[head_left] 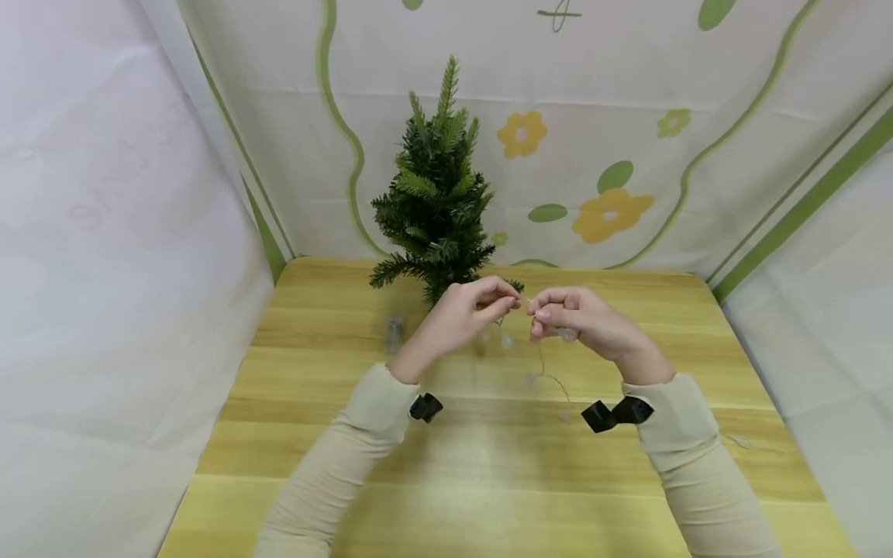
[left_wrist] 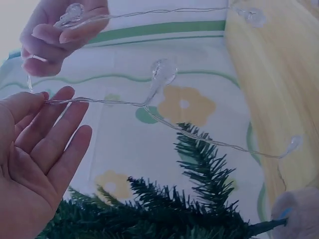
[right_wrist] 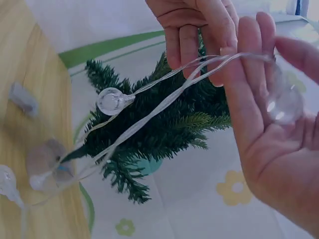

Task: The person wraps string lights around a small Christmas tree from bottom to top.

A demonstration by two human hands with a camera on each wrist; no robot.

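Right grip [head_left: 593,322] above table [head_left: 481,465], flowered backdrop [head_left: 593,77]

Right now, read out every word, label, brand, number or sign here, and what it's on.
No text can be read for certain.
Left cloth wall: faint marks like lettering, too blurred to read.
Back cloth wall: a looped green mark; I can't tell whether it's a letter.
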